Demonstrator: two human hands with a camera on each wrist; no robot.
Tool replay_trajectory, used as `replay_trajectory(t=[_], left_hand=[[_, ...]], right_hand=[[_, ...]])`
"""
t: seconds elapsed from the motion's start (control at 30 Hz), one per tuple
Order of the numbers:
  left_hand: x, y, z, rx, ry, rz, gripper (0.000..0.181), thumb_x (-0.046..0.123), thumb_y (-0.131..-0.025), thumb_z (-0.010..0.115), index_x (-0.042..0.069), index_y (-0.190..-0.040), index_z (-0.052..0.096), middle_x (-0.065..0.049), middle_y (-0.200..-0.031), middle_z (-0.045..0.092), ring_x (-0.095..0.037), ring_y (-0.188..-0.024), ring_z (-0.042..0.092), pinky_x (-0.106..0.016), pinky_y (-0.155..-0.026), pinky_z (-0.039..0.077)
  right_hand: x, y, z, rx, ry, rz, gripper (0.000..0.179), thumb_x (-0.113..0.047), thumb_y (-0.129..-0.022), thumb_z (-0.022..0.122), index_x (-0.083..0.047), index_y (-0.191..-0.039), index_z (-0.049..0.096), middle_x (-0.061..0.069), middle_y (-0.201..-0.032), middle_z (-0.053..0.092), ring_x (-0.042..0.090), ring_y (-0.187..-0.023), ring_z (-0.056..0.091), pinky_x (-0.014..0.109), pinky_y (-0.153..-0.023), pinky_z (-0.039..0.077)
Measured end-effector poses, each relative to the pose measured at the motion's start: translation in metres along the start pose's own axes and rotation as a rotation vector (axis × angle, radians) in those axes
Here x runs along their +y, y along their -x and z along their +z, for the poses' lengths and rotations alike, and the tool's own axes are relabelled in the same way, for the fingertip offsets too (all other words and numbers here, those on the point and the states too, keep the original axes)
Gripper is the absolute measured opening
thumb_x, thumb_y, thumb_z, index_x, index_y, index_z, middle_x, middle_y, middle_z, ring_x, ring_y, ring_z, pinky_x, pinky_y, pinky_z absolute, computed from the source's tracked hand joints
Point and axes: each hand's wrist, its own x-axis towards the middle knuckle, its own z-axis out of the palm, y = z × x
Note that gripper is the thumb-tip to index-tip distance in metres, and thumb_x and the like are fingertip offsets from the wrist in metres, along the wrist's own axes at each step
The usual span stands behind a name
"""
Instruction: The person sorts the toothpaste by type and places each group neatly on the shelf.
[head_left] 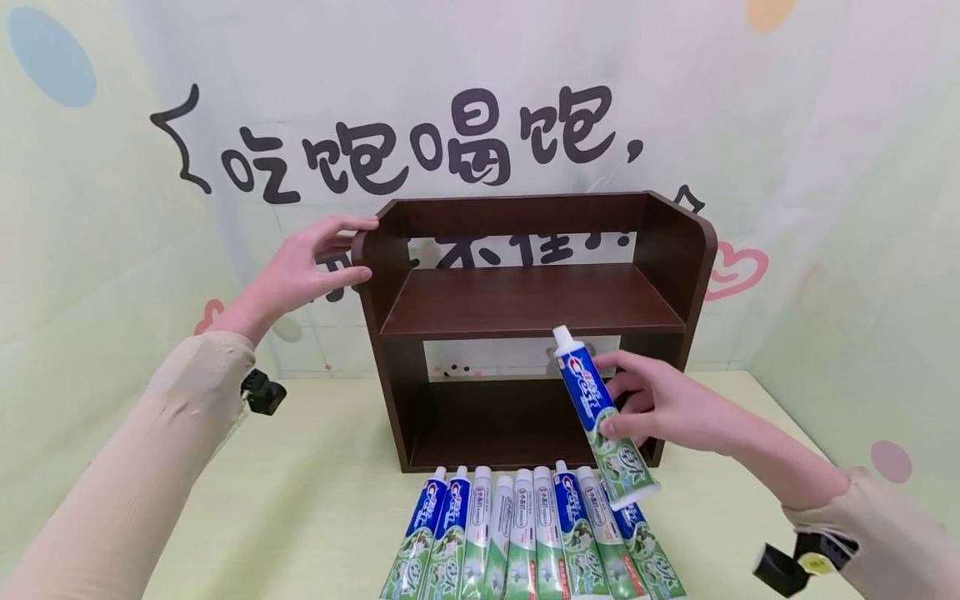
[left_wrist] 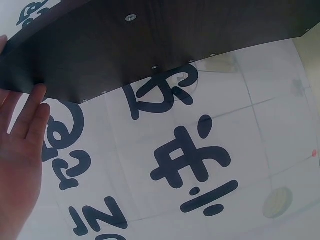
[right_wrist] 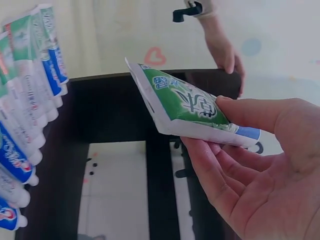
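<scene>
A dark brown two-tier shelf (head_left: 525, 302) stands on the table. My left hand (head_left: 303, 260) rests against its upper left side panel, and in the left wrist view straight fingers (left_wrist: 34, 112) touch the panel's outer face. Between thumb and fingers, my right hand (head_left: 671, 407) pinches a blue and green Crest toothpaste tube (head_left: 588, 396). Its white cap points up and leans left, before the lower compartment. The right wrist view shows the tube's green end (right_wrist: 187, 102) above the thumb and fingers. Below it, several toothpaste tubes (head_left: 522, 517) lie side by side, caps toward the shelf.
The pale table (head_left: 300, 467) extends on both sides of the shelf. Behind it hangs a light wall sheet (head_left: 420, 67) with large black characters. Each forearm carries a small black camera, one at the left cuff (head_left: 262, 392) and one at the right (head_left: 783, 567).
</scene>
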Motion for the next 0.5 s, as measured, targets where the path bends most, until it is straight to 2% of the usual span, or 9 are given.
replay_trajectory(t=[0.23,0.5], left_hand=[[-0.004,0.002,0.0,-0.001,0.003,0.004,0.057,0.014,-0.088,0.075,0.021,-0.14,0.054,-0.002,-0.144,0.054,0.012,-0.112,0.055,-0.005,-0.101,0.041],[-0.002,0.0,0.0,0.001,0.0,-0.008,0.057,0.015,-0.088,0.075,0.024,-0.14,0.054,0.001,-0.143,0.055,0.009,-0.112,0.056,-0.006,-0.101,0.041]], right_hand=[[-0.02,-0.022,-0.007,0.051,0.018,-0.035,0.069,-0.017,-0.088,0.074,-0.01,-0.146,0.038,0.02,-0.119,0.063,0.021,-0.091,0.072,0.035,-0.07,0.063],[-0.034,-0.055,-0.014,0.144,0.026,-0.028,0.068,-0.016,-0.088,0.074,-0.016,-0.147,0.038,0.015,-0.121,0.063,0.027,-0.104,0.069,0.036,-0.074,0.062]])
